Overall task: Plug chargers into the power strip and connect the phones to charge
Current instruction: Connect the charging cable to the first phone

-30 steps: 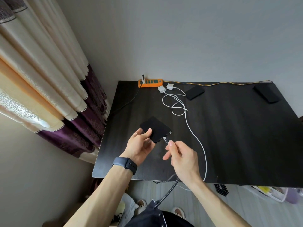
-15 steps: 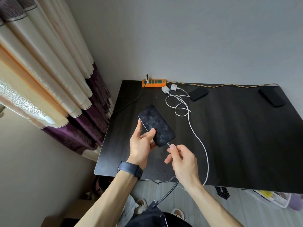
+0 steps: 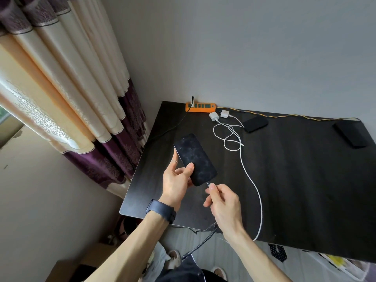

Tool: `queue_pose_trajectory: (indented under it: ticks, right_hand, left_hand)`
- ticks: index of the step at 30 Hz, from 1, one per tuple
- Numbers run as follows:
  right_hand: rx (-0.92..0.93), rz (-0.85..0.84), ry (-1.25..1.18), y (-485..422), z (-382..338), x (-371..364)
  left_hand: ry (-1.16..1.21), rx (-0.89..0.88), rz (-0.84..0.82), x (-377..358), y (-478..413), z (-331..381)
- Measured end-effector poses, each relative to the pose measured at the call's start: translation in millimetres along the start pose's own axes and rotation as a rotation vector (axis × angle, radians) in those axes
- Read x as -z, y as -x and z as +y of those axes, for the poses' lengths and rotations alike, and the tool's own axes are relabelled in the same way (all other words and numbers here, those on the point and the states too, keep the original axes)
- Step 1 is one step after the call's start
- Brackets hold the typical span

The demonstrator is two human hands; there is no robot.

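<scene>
Since one second ago the phone (image 3: 195, 159) has turned its smudged glass face up toward the camera. The right hand (image 3: 223, 202) pinches the metal plug (image 3: 208, 184) of one dark braided cable (image 3: 203, 241), its tip at the phone's bottom end. The left hand (image 3: 177, 180) grips the phone, thumb on the glass, above the dark table (image 3: 305, 190). Its long axis runs from 11 to 5 o'clock, port end at 5. One thin white cable (image 3: 252, 180) loops away. Two other phones (image 3: 255, 123) (image 3: 351, 134), black slabs, lie flat at 1 and 2 o'clock. Two white square chargers (image 3: 214, 116) (image 3: 224, 113) lie beside one orange power strip (image 3: 200, 106) at 12.
</scene>
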State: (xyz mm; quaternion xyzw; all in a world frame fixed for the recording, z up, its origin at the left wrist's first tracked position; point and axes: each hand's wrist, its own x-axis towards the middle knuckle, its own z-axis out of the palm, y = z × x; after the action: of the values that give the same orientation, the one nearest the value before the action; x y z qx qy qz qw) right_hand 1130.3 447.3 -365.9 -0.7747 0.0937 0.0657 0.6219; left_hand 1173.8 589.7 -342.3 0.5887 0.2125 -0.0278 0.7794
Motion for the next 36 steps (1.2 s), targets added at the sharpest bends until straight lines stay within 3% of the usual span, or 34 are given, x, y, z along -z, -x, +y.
queue_pose_trajectory:
  ticks: [4,6,10,14,21,25,30,36]
  right_hand:
    - [-0.084,-0.299,0.084,-15,3,6]
    - [-0.146,-0.37,0.049,-25,7,14]
    - [-0.144,-0.402,-0.022,-38,13,21]
    - [-0.131,-0.435,0.038,-40,17,9]
    - [-0.312,-0.361,-0.018,-38,41,-11]
    - [-0.383,-0.478,0.013,-30,60,-34]
    - [-0.437,-0.575,0.067,-29,64,-69]
    - [-0.363,-0.628,0.497,-55,73,-100]
  left_hand:
    - [-0.138,0.048,-0.088,17,-5,10]
    - [-0.216,0.094,-0.111,28,-6,14]
    - [-0.319,0.178,-0.208,39,1,13]
    - [-0.294,0.26,-0.149,42,11,2]
    - [-0.341,0.364,-0.157,70,49,-46]
    - [-0.467,0.383,-0.028,97,57,-62]
    - [-0.351,0.419,0.106,126,55,-70]
    - [-0.369,0.468,0.255,170,19,-85]
